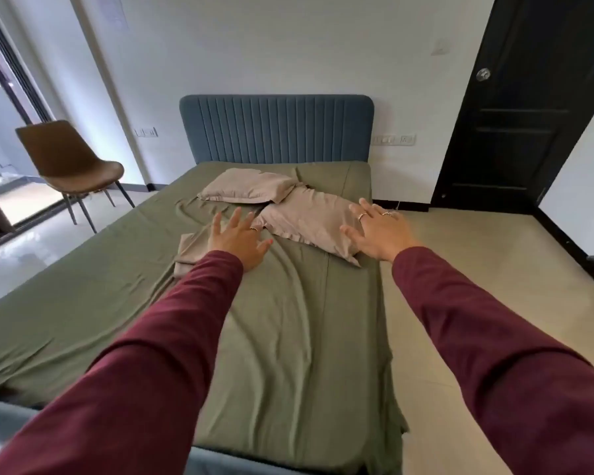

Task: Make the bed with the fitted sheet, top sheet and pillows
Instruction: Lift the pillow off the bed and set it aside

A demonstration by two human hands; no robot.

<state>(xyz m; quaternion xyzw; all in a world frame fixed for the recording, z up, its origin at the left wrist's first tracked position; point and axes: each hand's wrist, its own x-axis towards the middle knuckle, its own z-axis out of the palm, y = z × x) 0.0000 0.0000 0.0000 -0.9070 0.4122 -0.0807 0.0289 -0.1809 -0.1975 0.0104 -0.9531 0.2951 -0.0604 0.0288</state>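
Maroon sleeves (172, 334) run forward from the bottom of the view to two bare hands stretched out over the bed. The left hand (238, 240) has its fingers spread and straight, holding nothing; it sits over the wrinkled olive-green sheet (288, 337), just beside the near corner of a beige pillow, though whether it touches the cloth cannot be told. The right hand (374, 229) is likewise spread and released, rings on two fingers, lying over the right edge of that same pillow (309, 221), which is flat, limp and lies askew near the bed's right side. A second beige pillow (247, 186), plumper, lies just behind it toward the headboard, its corner overlapping the first. A folded beige cloth (187, 252) rests on the sheet just left of the left wrist, partly hidden by the sleeve. The green sheet covers the whole mattress, creased in long folds down the middle and hanging loosely over the right edge near the foot. A blue ribbed headboard (276, 128) stands against the white wall. A brown chair (72, 162) stands on the floor left of the bed by a glass door, and a black door (515, 108) stands at the right.
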